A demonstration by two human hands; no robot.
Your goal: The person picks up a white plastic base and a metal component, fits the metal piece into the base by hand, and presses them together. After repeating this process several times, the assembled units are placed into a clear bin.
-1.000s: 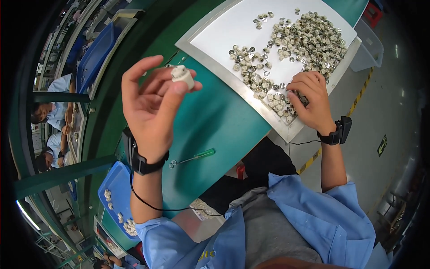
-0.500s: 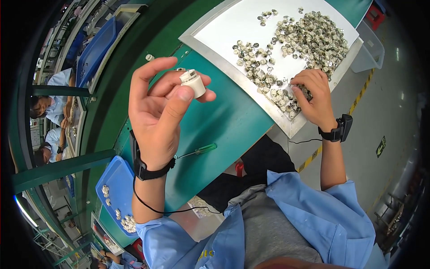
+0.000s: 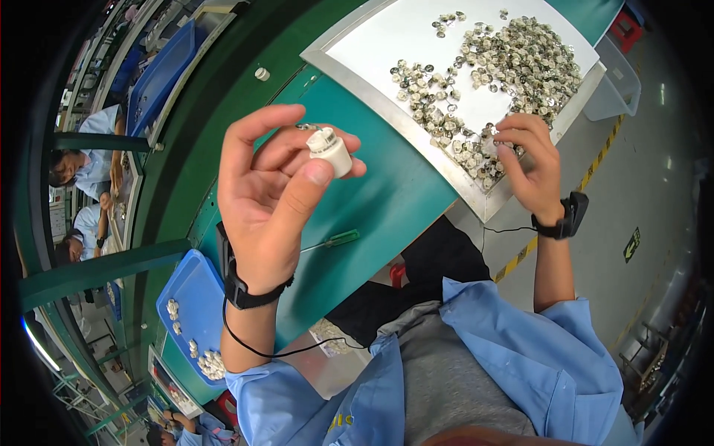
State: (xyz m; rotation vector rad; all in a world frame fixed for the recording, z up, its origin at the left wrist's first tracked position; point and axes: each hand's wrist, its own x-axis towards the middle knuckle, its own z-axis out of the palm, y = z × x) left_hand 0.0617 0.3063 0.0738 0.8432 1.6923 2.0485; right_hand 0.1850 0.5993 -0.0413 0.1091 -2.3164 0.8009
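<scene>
My left hand [image 3: 271,193] is raised over the green bench and closed on a white lamp holder–like cylinder [image 3: 331,154] with a narrower stepped top. Thumb and fingers grip its sides, and a small metallic piece [image 3: 305,126] shows beside its top, near the fingers. At the near corner of a white metal-framed tray [image 3: 349,56], my right hand [image 3: 532,167] has its thumb and fingertips drawn together above many small cream-and-metal parts [image 3: 520,63]. What lies between those fingertips is too small to make out. Both wrists wear black bands.
A green-handled screwdriver [image 3: 342,238] lies on the bench beneath my left hand. Left of my forearm is a blue tray [image 3: 186,297] with white pieces. Another white cylinder [image 3: 262,73] sits on the green strip [image 3: 245,56]. Other people work at the far left.
My left hand has shifted slightly right and down with the white cylinder. My right hand's fingers have lifted a little from the parts. The loose white cylinder on the green strip has moved farther away.
</scene>
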